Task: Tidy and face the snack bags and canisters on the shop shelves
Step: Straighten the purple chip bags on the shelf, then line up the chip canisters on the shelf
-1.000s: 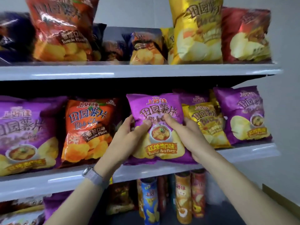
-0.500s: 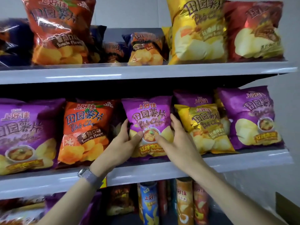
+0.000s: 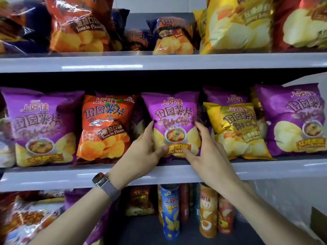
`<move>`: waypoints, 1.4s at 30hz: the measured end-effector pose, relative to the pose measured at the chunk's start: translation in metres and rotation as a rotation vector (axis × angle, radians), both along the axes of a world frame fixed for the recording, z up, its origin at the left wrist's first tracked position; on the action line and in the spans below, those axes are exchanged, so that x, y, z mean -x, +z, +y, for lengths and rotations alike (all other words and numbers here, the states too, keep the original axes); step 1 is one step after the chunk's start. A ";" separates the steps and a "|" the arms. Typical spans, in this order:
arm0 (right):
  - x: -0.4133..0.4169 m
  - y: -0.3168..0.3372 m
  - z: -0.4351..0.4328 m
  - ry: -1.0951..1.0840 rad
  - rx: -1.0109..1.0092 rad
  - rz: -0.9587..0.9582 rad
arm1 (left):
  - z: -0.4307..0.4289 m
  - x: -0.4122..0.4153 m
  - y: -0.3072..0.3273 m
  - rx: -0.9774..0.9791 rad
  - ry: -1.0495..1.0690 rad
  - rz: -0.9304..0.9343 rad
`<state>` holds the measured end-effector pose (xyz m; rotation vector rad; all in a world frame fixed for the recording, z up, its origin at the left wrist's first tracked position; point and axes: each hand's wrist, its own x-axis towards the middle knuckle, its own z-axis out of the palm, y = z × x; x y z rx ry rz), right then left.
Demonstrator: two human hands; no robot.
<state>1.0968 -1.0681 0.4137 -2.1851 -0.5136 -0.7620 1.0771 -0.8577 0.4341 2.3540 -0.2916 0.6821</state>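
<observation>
Setting: a shop. Grey tiered shelves (image 3: 177, 61) carry rows of branded crisp bags (image 3: 106, 128), faces outward; snack canisters (image 3: 170, 211) stand upright on the lowest tier.

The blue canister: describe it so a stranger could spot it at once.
Look at the bottom shelf, below the middle shelf and the two hands. Among the upright canisters, the blue canister stands frontmost and leftmost; its neighbours are orange and red.

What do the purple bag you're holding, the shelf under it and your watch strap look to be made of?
Purple bag: thin glossy plastic film, going by its creases and sheen. Shelf: smooth pale grey, probably painted metal, with light reflecting along its edge. Watch strap on the left wrist: looks like fine silver metal mesh, though woven fabric cannot be ruled out.
</observation>
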 end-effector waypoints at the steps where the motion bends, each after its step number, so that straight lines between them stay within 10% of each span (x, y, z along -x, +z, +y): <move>1: 0.002 -0.002 -0.002 -0.002 0.010 0.001 | 0.001 0.002 -0.002 -0.031 0.009 -0.005; 13: 0.063 -0.036 -0.025 -0.144 0.328 -0.154 | -0.022 0.095 -0.034 -0.258 0.086 -0.190; 18: 0.084 -0.094 -0.029 -0.018 0.294 -0.322 | -0.040 0.121 -0.091 -0.236 0.033 -0.025; 32: 0.035 -0.236 -0.026 -0.105 0.297 0.143 | -0.037 0.066 -0.229 -0.290 0.164 0.552; 42: -0.033 -0.287 -0.031 -0.295 -0.160 0.435 | -0.034 -0.033 -0.273 0.328 0.166 0.445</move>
